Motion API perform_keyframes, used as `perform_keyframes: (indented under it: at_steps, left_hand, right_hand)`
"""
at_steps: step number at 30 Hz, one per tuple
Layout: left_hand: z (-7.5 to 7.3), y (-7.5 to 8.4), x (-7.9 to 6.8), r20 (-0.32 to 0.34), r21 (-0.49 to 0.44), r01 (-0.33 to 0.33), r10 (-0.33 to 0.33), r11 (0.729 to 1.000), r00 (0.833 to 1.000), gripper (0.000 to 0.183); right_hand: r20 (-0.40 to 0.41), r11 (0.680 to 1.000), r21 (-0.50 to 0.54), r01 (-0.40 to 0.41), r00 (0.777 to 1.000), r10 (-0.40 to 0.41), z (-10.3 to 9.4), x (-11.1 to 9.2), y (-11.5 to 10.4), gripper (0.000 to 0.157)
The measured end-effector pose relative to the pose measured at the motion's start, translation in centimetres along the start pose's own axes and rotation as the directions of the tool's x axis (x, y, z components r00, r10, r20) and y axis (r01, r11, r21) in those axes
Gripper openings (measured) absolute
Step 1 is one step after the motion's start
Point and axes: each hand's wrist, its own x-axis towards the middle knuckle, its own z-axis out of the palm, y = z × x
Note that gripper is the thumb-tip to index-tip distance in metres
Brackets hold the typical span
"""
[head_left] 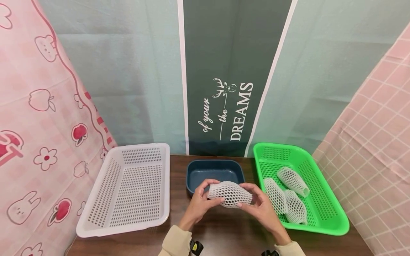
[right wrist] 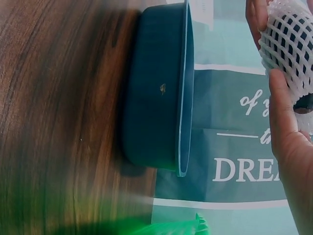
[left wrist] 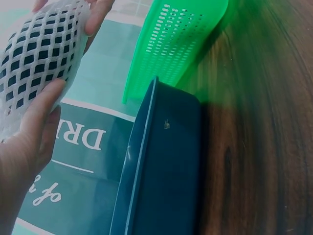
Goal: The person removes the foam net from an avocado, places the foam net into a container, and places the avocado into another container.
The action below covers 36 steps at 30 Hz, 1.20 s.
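In front of the body, both hands hold a white foam net sleeve [head_left: 230, 194] sideways, one hand at each end. The left hand [head_left: 201, 204] grips its left end, thumb along the near side and fingers behind. The right hand [head_left: 261, 206] pinches the right end in the same way. A dark, rounded thing shows through the mesh and at the sleeve's opening in the right wrist view [right wrist: 304, 104]; its kind I cannot tell. The sleeve is held up at the near edge of a dark blue basin [head_left: 214, 164], overlapping it in the head view.
At the right stands a green basket [head_left: 326, 199] with three more net sleeves [head_left: 292, 181] lying in it. A white perforated basket [head_left: 137, 192] stands on the left of the brown wooden table [head_left: 224, 236]. Printed cloths [head_left: 221, 53] hang behind and at both sides.
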Motion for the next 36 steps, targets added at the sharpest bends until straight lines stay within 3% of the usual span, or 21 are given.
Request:
perform_keyframes:
  at_steps: [13, 27, 36]
  left_hand:
    - [-0.8, -0.5, -1.5, -0.04, -0.025, 0.023, -0.024, 0.999, 0.999, 0.049]
    - [-1.3, -1.2, -2.5, -0.079, -0.056, 0.058, -0.063, 0.997, 0.995, 0.051]
    - [-1.8, -1.7, -3.2, -0.083, -0.066, 0.047, -0.053, 0.997, 0.995, 0.054]
  right_hand:
    - [0.07, 0.992, 0.13, -0.011, 0.998, 0.002, 1.0, -0.6, 1.1, 0.052]
    - [0.097, 0.992, 0.123, 0.031, 0.994, -0.043, 1.6, -0.9, 1.7, 0.047]
    - [0.122, 0.991, 0.124, 0.05, 0.99, -0.065, 1.9, -1.1, 2.5, 0.047]
